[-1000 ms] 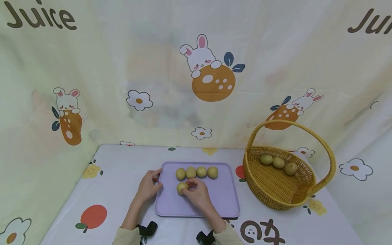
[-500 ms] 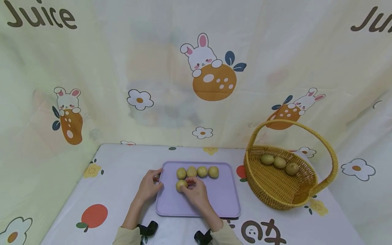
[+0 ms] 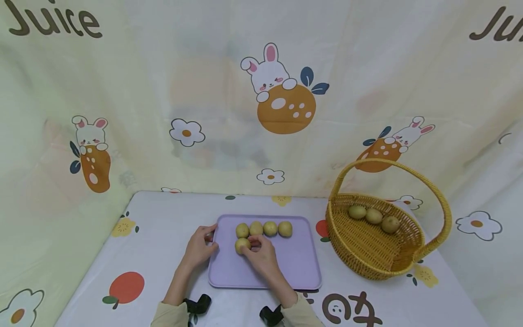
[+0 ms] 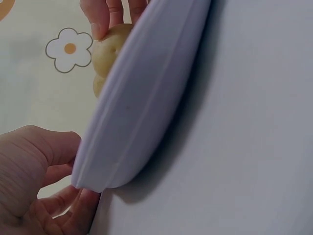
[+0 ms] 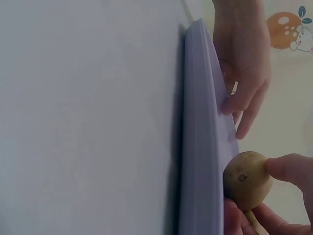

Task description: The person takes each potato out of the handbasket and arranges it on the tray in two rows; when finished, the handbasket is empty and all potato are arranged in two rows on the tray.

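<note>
In the head view, my right hand [image 3: 263, 259] pinches a small round potato [image 3: 242, 245] between thumb and fingers. It sits low over the lilac tray [image 3: 286, 268], just in front of the leftmost potato [image 3: 242, 230] of a row along the tray's far side. The right wrist view shows the held potato [image 5: 247, 180] close up, with dark eyes in its skin. My left hand [image 3: 199, 247] holds the tray's left edge near the far corner. Its thumb lies against the rim and its fingers curl at the corner, the fingertips partly hidden in the left wrist view.
To the tray's right stands a yellow wicker basket [image 3: 359, 268] with a tall arched handle. Three potatoes [image 3: 373, 216] lie inside it, toward the back. A printed cloth covers the table [image 3: 163, 236], and a patterned curtain [image 3: 220, 81] hangs behind it.
My right hand has moved the pinched potato slightly away from me, closer to the leftmost one in the row. The left hand stays at the tray's edge.
</note>
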Demonstrator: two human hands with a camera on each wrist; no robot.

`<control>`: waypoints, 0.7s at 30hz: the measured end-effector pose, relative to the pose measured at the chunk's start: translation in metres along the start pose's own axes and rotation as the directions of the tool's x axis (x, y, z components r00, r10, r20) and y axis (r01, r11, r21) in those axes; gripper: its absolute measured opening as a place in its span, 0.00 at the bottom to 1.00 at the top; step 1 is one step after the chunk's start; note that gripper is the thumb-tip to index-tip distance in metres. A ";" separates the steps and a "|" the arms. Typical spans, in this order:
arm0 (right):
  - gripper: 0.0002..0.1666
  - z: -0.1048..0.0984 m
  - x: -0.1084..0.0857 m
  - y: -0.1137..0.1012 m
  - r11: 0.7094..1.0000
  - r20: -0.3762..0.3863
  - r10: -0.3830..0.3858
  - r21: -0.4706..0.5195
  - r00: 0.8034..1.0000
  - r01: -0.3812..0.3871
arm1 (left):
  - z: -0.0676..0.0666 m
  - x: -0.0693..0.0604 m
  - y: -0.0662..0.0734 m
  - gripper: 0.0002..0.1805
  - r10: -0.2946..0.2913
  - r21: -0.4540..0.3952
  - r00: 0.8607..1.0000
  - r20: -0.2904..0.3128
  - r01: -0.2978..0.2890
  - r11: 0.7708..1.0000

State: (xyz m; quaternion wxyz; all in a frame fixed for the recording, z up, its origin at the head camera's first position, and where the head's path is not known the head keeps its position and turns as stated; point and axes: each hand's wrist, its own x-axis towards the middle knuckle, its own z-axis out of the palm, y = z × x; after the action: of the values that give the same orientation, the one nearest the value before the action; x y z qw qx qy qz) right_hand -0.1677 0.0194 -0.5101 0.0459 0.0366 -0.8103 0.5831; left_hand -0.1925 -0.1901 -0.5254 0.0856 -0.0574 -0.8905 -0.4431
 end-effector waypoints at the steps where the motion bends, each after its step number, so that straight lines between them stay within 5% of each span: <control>1: 0.19 0.000 0.000 0.000 1.000 0.003 -0.004 0.000 1.000 0.004 | 0.000 0.000 0.000 0.32 -0.001 0.001 1.000 0.002 0.001 1.000; 21: 0.19 -0.018 0.003 -0.006 0.998 0.018 0.032 -0.048 0.999 -0.031 | 0.000 -0.001 0.002 0.32 -0.015 0.012 1.000 0.008 0.015 1.000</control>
State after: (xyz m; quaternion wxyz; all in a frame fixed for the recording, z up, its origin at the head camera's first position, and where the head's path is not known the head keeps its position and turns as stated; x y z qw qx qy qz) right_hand -0.1693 0.0344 -0.4990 0.0299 0.0282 -0.8249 0.5638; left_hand -0.1915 -0.1893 -0.5239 0.0793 -0.0521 -0.8940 -0.4380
